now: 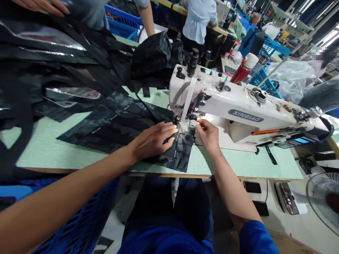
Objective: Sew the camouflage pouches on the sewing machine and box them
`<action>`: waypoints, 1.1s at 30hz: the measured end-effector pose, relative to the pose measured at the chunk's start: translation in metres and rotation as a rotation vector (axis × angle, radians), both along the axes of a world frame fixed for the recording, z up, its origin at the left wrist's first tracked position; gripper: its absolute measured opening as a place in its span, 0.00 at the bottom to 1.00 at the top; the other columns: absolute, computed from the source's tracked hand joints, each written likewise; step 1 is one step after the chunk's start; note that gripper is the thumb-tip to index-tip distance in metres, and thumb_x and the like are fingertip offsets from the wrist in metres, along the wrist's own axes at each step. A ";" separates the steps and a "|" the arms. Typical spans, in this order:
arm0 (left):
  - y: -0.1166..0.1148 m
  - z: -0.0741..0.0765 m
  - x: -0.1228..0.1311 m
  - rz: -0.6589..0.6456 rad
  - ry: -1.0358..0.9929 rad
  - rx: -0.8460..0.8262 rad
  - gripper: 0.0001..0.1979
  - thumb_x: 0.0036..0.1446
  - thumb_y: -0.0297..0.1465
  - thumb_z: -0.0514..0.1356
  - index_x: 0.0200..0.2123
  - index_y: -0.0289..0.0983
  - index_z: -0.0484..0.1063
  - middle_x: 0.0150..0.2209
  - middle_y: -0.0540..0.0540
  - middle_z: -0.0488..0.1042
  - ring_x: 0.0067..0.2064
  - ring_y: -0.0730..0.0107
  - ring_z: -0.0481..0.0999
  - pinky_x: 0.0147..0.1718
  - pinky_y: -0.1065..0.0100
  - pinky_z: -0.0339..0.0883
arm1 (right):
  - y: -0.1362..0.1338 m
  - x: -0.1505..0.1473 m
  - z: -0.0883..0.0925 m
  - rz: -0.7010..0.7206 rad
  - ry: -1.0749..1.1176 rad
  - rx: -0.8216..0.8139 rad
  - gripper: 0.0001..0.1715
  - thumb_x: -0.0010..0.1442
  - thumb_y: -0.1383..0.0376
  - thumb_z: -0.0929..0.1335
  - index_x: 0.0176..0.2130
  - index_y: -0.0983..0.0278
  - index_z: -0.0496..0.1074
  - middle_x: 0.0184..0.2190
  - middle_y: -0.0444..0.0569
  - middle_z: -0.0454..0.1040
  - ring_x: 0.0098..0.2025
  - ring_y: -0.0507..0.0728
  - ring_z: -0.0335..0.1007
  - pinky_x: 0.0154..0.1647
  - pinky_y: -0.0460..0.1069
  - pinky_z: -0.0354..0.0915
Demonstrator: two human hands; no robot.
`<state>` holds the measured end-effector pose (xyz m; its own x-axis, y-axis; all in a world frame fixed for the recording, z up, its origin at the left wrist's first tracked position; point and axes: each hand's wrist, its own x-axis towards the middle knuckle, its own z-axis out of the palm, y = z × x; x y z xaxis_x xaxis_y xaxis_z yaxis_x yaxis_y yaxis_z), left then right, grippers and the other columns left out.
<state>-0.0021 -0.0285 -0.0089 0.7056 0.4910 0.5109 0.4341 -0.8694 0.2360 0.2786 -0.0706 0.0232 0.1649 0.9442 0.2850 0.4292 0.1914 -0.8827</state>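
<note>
A dark camouflage fabric panel with black strips lies on the pale green table, its right end under the needle area of a white sewing machine. A stitched line runs down the panel near its right end. My left hand rests flat on the panel just left of the needle, fingers stretched out. Beside the needle, on the right, my right hand has thumb and fingers pinched close to the panel's edge and a small white round part. What is between those fingertips is hidden.
A heap of black straps and fabric covers the table's left, with another person's hand over it. A black bundle sits behind the panel. A pen lies at right, near a fan. A blue crate stands below left.
</note>
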 end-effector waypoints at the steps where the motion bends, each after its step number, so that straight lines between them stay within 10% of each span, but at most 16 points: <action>1: 0.000 0.001 0.001 0.008 -0.001 0.002 0.21 0.83 0.31 0.60 0.73 0.38 0.80 0.72 0.36 0.85 0.74 0.48 0.85 0.81 0.46 0.78 | -0.006 -0.003 -0.001 0.061 -0.149 0.022 0.22 0.80 0.43 0.76 0.49 0.56 0.90 0.48 0.51 0.93 0.51 0.65 0.90 0.59 0.59 0.85; 9: 0.010 0.000 0.003 -0.026 0.004 -0.012 0.23 0.81 0.31 0.61 0.74 0.39 0.79 0.70 0.35 0.84 0.73 0.46 0.84 0.78 0.46 0.81 | -0.018 -0.021 0.002 0.334 -0.804 0.006 0.17 0.90 0.61 0.68 0.61 0.57 0.88 0.62 0.55 0.90 0.60 0.66 0.85 0.64 0.58 0.76; 20: 0.024 0.015 0.012 -0.025 0.058 -0.060 0.20 0.80 0.30 0.61 0.67 0.36 0.86 0.66 0.32 0.86 0.69 0.40 0.85 0.72 0.41 0.83 | -0.006 -0.021 -0.007 0.269 -0.890 -0.023 0.19 0.91 0.60 0.67 0.65 0.57 0.88 0.59 0.56 0.91 0.57 0.65 0.85 0.58 0.56 0.77; 33: 0.015 -0.010 -0.014 -0.095 0.121 -0.002 0.19 0.83 0.23 0.59 0.65 0.42 0.86 0.73 0.37 0.84 0.79 0.44 0.80 0.82 0.33 0.72 | -0.024 -0.019 0.007 0.392 -0.834 0.045 0.19 0.90 0.62 0.67 0.56 0.59 0.89 0.63 0.58 0.89 0.64 0.67 0.86 0.69 0.60 0.78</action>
<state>-0.0164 -0.0133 -0.0190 0.8053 0.4200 0.4183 0.3750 -0.9075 0.1892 0.2598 -0.0943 0.0297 -0.4399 0.8743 0.2051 0.8201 0.4841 -0.3049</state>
